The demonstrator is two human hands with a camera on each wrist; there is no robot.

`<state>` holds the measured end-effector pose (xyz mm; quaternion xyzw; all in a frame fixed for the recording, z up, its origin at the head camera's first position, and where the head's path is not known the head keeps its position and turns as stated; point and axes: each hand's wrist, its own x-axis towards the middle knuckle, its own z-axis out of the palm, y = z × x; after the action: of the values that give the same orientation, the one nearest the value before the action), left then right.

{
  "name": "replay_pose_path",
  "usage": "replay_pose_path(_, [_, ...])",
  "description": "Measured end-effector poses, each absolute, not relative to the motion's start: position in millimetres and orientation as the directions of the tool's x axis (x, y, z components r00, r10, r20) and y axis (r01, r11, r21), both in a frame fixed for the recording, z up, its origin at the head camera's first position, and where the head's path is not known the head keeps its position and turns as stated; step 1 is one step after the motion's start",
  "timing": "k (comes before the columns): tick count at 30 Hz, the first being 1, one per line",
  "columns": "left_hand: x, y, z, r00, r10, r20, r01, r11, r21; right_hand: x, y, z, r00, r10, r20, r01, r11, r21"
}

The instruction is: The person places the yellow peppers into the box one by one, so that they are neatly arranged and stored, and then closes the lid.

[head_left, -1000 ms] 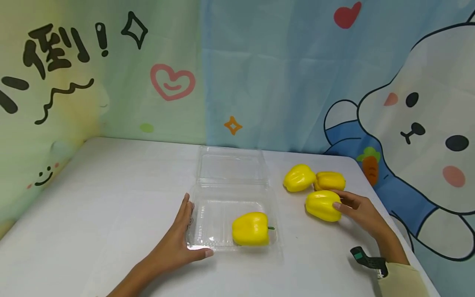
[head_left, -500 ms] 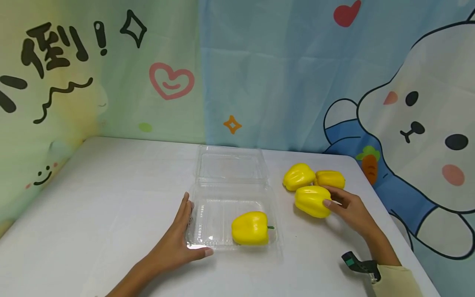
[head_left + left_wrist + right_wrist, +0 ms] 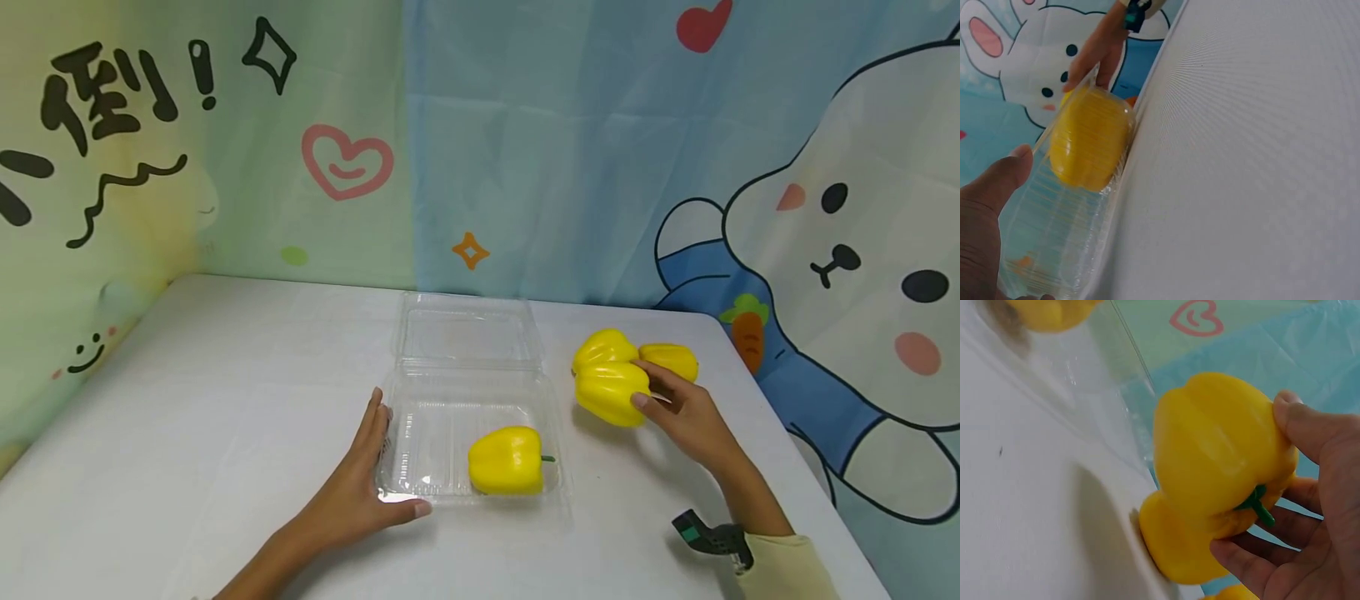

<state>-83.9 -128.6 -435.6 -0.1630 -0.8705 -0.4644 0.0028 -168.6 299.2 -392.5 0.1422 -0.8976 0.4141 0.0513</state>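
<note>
Your right hand [image 3: 688,422] pinches a yellow pepper [image 3: 609,395] by its stem end, thumb on one side and fingertips on the other. The pepper is off the table [image 3: 225,400] — its shadow falls on the white surface — and sits to the right of the clear plastic box [image 3: 427,442]. In the head view it partly covers a second pepper [image 3: 606,342] behind it; a third pepper [image 3: 672,358] lies just to the right of that one.

Your left hand [image 3: 358,493] rests against the left side of the box, fingers straight and close together, thumb spread apart along the near edge. Another pepper [image 3: 506,461] lies in the near right part of the box, its green stem pointing right. The lid [image 3: 468,332] is folded back towards the far side.

The table is smooth and white, with rounded far corners. Behind it hangs a printed backdrop [image 3: 540,167], yellow-green at the left and blue at the right, showing black lettering, hearts and a big white cartoon animal [image 3: 870,233] beside a carrot [image 3: 747,340]. Your right sleeve [image 3: 783,568] is pale, with a dark device [image 3: 708,536] at the wrist.
</note>
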Motion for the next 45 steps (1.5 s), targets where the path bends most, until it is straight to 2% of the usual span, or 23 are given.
replay_pose_path(7, [-84,-130,-435,-0.947,0.279,0.162,0.290,0.515,0.807,-166,289,-388,-0.952,-0.212,0.222,-0.306,0.570,-0.763])
replay_pose_path(21, [-84,-126,-433,-0.947,0.287,0.148,0.281,0.509,0.814,-148,265,-369,-0.904,-0.281,0.323,-0.422,0.459,-0.781])
replay_pose_path(28, [-83,-125,-432,-0.949,0.279,0.149,0.278,0.512,0.813,-148,249,-368,-0.896,-0.319,0.310,-0.428,0.425,-0.798])
replay_pose_path(45, [-83,-127,-434,-0.950,0.281,0.139,0.267,0.492,0.829,-165,223,-366,-0.904,-0.343,0.253,-0.397,0.461,-0.794])
